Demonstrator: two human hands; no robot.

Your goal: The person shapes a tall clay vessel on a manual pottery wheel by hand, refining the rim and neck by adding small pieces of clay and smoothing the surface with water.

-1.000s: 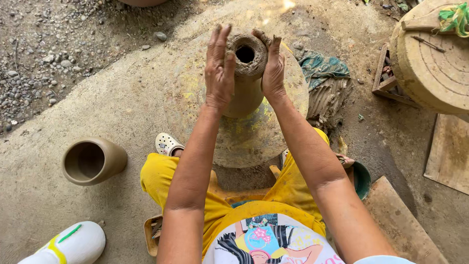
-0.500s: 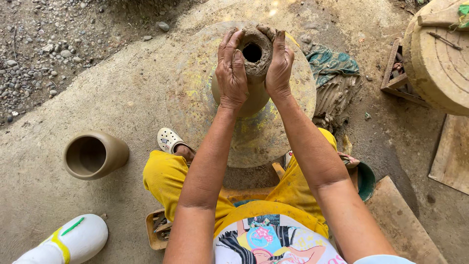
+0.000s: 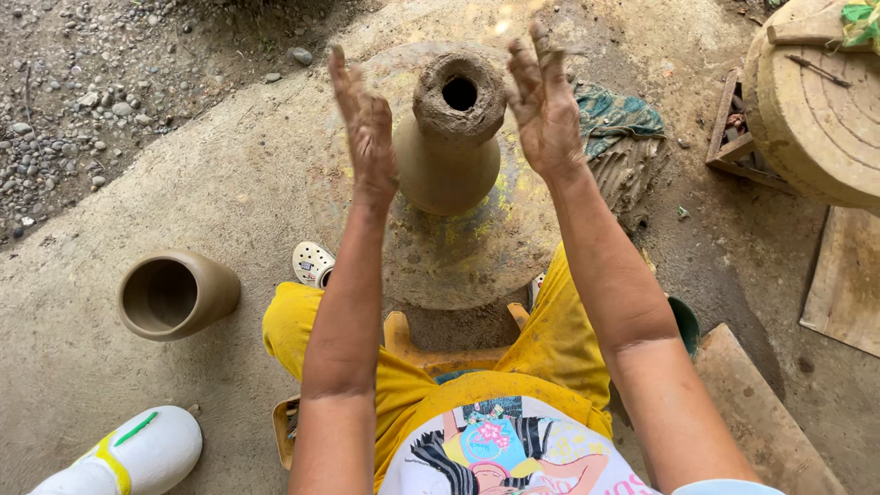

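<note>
Both hands are now lifted clear of the clay vase (image 3: 449,137), where half a second ago they were pressed around its neck. The left hand (image 3: 365,124) is held up flat just left of the vase, fingers straight and together, palm turned inward, nothing in its grasp. The right hand (image 3: 543,105) is raised just right of the vase in the same way, spread open and empty, smeared with wet clay. The vase itself is left standing upright at the middle of the potter's wheel disc (image 3: 458,257), its rough thick collar and dark mouth showing untouched between the two palms. From this release it can be judged that the squeezing of the neck is paused, and the collar looks lumpy and unfinished yet. Well to the left of the vase, a finished clay pot (image 3: 174,293) is seen lying on its side on the concrete. Just right of the vase, beyond the disc's edge, a teal rag (image 3: 623,115) is bunched on the ground. Further right of the vase a second round turntable (image 3: 816,110) is caught at the frame's edge. Below the vase, yellow shorts (image 3: 559,357) and a white clog (image 3: 313,263) are in view.
</note>
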